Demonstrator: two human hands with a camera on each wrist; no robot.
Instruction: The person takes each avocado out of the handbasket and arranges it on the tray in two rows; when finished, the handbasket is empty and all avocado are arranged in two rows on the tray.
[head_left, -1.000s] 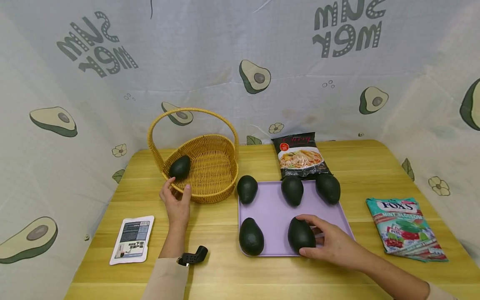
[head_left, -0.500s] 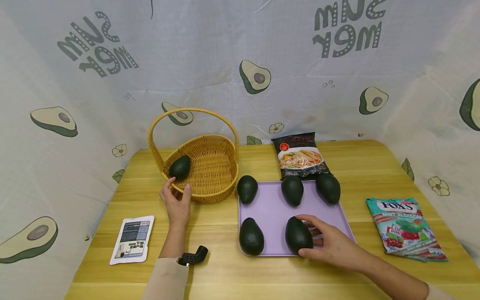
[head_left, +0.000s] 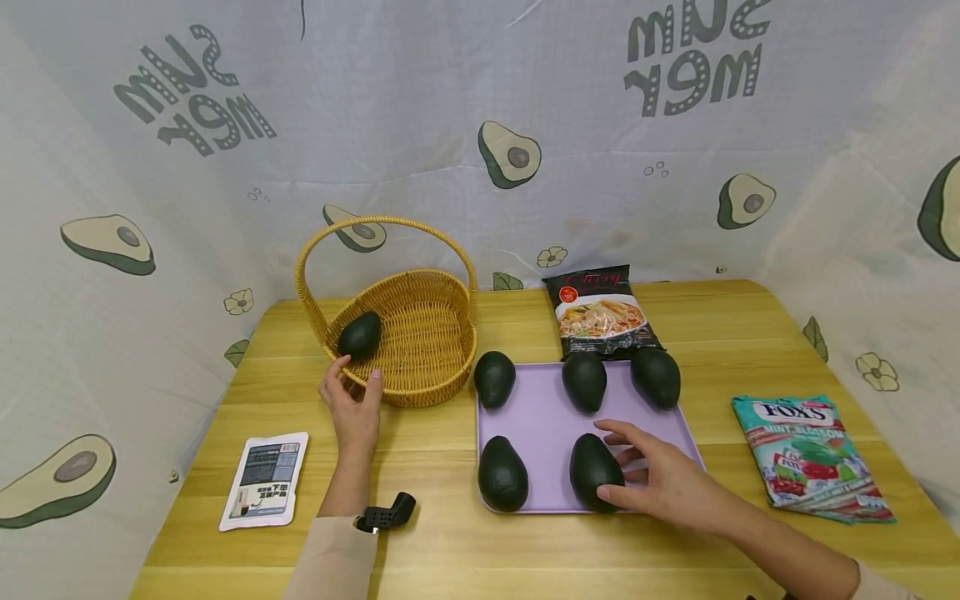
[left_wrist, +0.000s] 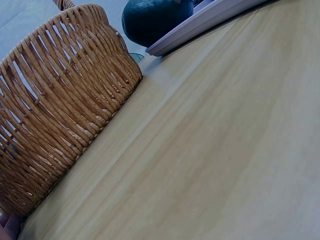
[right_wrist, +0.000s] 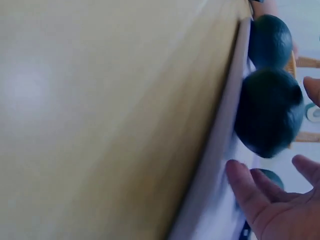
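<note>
My left hand [head_left: 354, 417] holds the front left rim of the yellow wicker basket [head_left: 427, 337], index finger and thumb at the edge. One dark green avocado [head_left: 360, 335] lies inside, near those fingers. In the left wrist view, the woven wall [left_wrist: 65, 95] fills the left side and most of the hand is out of frame. My right hand [head_left: 660, 487] is spread beside the front middle avocado [head_left: 592, 475] on the lilac tray [head_left: 540, 425], the thumb close to or touching it. In the right wrist view, fingers [right_wrist: 245, 192] are visibly apart from that avocado [right_wrist: 270, 112].
Other avocados lie on the tray: one at front left [head_left: 502, 473], several along its back edge. A black noodle packet [head_left: 600, 312] sits behind it. A candy bag [head_left: 813, 458] lies at right, a white pouch [head_left: 264, 481] at left. Printed cloth hangs around the table.
The front middle avocado shifted slightly left with my right hand around it. Then the fingers spread and let it go. My left hand and the basket have stayed put.
</note>
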